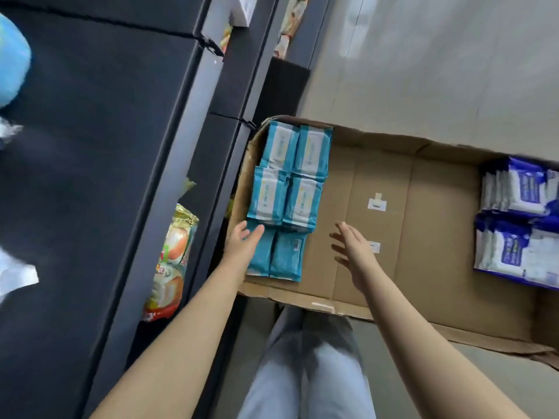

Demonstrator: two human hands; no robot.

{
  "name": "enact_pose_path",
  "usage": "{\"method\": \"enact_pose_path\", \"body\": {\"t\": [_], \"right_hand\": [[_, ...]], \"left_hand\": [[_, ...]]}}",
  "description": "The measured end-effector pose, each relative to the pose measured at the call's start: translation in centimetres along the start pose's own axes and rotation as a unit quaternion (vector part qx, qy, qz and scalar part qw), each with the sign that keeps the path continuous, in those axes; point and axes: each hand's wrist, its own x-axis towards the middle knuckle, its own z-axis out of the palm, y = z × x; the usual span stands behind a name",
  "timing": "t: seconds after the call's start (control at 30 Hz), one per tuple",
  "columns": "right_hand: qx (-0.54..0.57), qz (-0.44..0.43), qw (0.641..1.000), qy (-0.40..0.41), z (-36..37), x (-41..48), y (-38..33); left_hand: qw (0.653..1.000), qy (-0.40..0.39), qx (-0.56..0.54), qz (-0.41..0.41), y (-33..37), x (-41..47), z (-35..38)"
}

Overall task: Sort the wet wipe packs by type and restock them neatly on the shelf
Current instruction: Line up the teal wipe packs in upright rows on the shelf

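An open cardboard box lies on the floor below me. Several light blue wet wipe packs lie in two neat columns at its left end. Dark blue and white wipe packs are stacked at its right end. My left hand reaches into the box with straight fingers, its fingertips touching the nearest light blue packs. My right hand hovers open over the bare middle of the box, fingers spread, holding nothing.
A dark shelf unit runs down the left side, right beside the box. Snack bags with orange and yellow print sit on a lower shelf. My legs in light trousers stand just before the box. Pale floor lies beyond.
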Motion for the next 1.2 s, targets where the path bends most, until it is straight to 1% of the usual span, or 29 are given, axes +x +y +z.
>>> {"method": "enact_pose_path", "body": {"t": [0.07, 0.17, 0.3, 0.4, 0.53, 0.7, 0.8, 0.9, 1.0, 1.07, 1.2], "right_hand": [[0.011, 0.002, 1.000, -0.006, 1.1, 2.8, 0.1], [0.013, -0.007, 1.000, -0.018, 2.8, 5.6, -0.3], [0.007, -0.030, 0.999, -0.017, 4.4, 7.3, -0.7], [0.018, -0.041, 0.999, 0.000, 5.0, 7.9, -0.8], [0.016, -0.018, 1.000, 0.008, 5.6, 9.0, -1.2], [0.001, -0.006, 1.000, 0.016, 5.9, 10.8, -1.6], [0.022, -0.008, 0.999, 0.022, 5.8, 10.9, -1.8], [0.081, -0.012, 0.996, 0.022, 4.8, 10.3, -1.2], [0.170, -0.013, 0.985, 0.017, 2.4, 7.3, -0.2], [0.231, -0.013, 0.973, -0.017, 0.3, 4.1, 0.2], [0.275, -0.031, 0.954, -0.115, -4.5, -4.5, -0.3]], "left_hand": [[0.999, 0.020, -0.033, -0.009, 0.3, 3.0, 0.9], [0.996, 0.027, -0.087, -0.014, 0.6, 6.1, 1.6], [0.995, 0.066, -0.077, 0.003, 0.8, 7.7, 2.2], [0.994, 0.076, -0.078, 0.010, 1.0, 8.2, 2.2], [0.991, 0.070, -0.117, -0.017, 1.6, 8.9, 2.2], [0.994, 0.067, -0.083, -0.019, 1.7, 10.2, 2.6], [0.996, 0.071, -0.058, -0.002, 1.4, 10.0, 2.8], [0.995, 0.071, -0.069, 0.026, 0.8, 8.4, 3.2], [0.992, 0.079, -0.086, 0.058, 0.0, 4.9, 3.5], [0.989, 0.080, -0.107, 0.068, -0.6, 1.7, 3.7], [0.977, 0.044, -0.182, 0.098, -0.7, -7.8, 3.7]]}}
